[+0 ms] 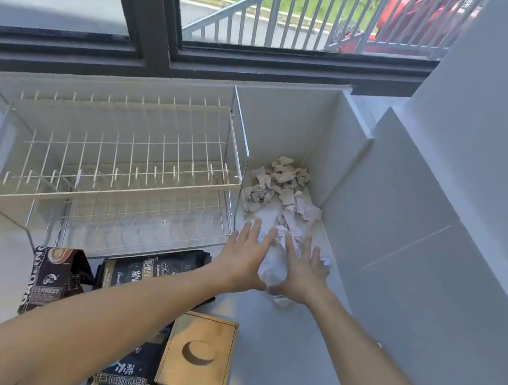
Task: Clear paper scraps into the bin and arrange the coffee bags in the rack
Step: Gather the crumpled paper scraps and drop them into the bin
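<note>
Leftmost, in the middle left of the frame, a two-tier wire rack (124, 152) is seen standing on the pale desk (285, 350) under the window, with nothing held in either tier. Below it, at the lower left, a dark coffee bag (53, 275) is seen lying on the desk, with a second coffee bag (144, 266) just to its right and a third coffee bag (124, 383) at the bottom edge, partly hidden by the left forearm. Just right of that bag, a square wooden lid (199, 352) with a round finger hole is seen; the bin itself cannot be made out beneath it. At the frame's centre, the left hand (242, 258) is held flat with fingers spread, and the right hand (301, 273) is held likewise just beside it, the thumbs nearly touching. A crumpled scrap (272, 272) of white paper is cupped between the two hands; nothing is gripped by either hand alone. Beyond the fingertips, in the desk's right corner against the wall, a loose heap of paper scraps (281, 185) is seen, well apart from the lid.
</note>
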